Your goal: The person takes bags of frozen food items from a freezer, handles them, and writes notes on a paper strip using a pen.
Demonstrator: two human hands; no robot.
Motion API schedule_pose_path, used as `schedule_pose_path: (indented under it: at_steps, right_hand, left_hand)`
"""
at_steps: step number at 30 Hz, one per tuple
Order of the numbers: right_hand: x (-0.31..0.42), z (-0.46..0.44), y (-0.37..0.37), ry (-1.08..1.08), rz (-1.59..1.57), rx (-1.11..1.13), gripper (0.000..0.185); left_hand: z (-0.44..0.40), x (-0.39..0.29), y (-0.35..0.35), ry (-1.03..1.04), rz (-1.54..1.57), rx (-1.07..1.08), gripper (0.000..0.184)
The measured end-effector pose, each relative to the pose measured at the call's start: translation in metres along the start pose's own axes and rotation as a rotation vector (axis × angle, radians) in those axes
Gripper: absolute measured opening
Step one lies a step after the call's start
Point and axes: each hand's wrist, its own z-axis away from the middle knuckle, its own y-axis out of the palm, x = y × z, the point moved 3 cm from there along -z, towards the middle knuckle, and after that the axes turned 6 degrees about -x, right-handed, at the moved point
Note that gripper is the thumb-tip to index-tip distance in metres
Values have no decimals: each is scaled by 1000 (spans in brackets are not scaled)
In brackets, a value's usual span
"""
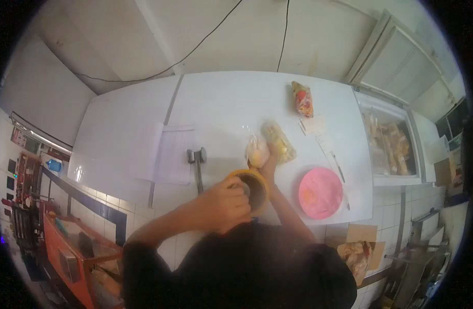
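Note:
A round yellow-rimmed thing (265, 186), dark inside, is at the table's near edge; I cannot tell whether it is a tub or a large roll. My left hand (226, 205) is closed on its near-left side, fingers curled at the rim. Just beyond it, my right hand (268, 166) is closed at the lower side of a clear plastic bag (256, 151) with pale yellowish contents. Its grip is partly hidden behind the yellow rim. Touching or very near that hand lies another clear bag (280, 141) of yellowish food.
A pink round basin (320, 193) stands right. A metal hammer-like tool (197, 164) and paper sheets (173, 154) lie left. Farther back are a red-and-yellow packet (302, 99) and paper slips (314, 126). An open chest (393, 141) holds bags; a cardboard box (362, 234) stands below.

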Motion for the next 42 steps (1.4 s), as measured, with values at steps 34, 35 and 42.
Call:
schedule_pose_path:
  at_steps: [34, 35, 42]
  right_hand:
    - [30, -16, -42, 182, 197, 499, 59]
    - [30, -16, -43, 186, 195, 498, 59]
    - [46, -17, -43, 79, 309, 420, 56]
  left_hand:
    - [0, 154, 72, -677, 1018, 199, 82]
    - [-7, 149, 69, -696, 1012, 260, 84]
    - [-25, 144, 68, -777, 824, 327, 75]
